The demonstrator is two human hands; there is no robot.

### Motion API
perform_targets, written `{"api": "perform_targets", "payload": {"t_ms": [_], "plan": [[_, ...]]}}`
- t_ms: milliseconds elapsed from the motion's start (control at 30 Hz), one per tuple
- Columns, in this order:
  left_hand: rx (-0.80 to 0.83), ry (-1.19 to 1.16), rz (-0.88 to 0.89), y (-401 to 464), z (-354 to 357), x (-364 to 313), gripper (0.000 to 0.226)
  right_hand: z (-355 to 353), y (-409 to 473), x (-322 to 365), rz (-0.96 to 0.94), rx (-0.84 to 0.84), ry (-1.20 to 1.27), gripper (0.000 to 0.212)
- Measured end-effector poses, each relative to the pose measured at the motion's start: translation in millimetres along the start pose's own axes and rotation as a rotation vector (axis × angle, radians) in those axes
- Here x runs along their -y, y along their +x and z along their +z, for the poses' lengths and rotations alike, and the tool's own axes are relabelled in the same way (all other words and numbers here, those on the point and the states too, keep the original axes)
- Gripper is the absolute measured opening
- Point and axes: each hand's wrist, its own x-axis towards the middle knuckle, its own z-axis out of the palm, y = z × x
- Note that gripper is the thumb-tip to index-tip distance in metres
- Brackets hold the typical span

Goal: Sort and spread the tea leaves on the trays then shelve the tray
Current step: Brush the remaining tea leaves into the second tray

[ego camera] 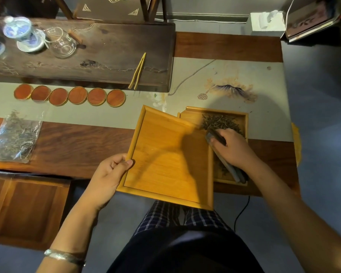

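Note:
A light wooden tray (161, 154), with nothing in it, is tilted over the table's front edge. My left hand (108, 172) grips its left rim with the thumb on top. Its right side overlaps a second wooden tray (193, 115) lying flat on the table. That tray holds a pile of dark tea leaves (219, 122) at its far end. My right hand (234, 149) grips a dark scoop-like tool (226, 164), whose tip touches the near edge of the leaf pile.
A clear bag of tea leaves (16, 138) lies at the left. Several round orange coasters (77, 95) line up behind it. A dark tea board (98, 54) carries bamboo tongs (137, 72), a glass pitcher (62, 44) and a lidded porcelain cup (21, 29). A wooden cabinet (26, 207) stands low left.

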Motion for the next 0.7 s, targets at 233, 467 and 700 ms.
{"api": "perform_targets", "payload": {"t_ms": [233,467,700], "plan": [[-0.083,-0.049,-0.056,1.0,-7.2,10.0,0.027,-12.7,5.2,0.0,0.149,-0.12,0.262,0.007],[-0.141,-0.129,-0.033,8.4,-19.0,-0.8,0.027,-33.3,21.2,8.6,0.34,-0.162,0.783,0.016],[-0.133,-0.156,-0.05,19.8,-18.6,-9.4,0.027,-39.9,51.5,23.9,0.211,-0.159,0.676,0.013]]}}
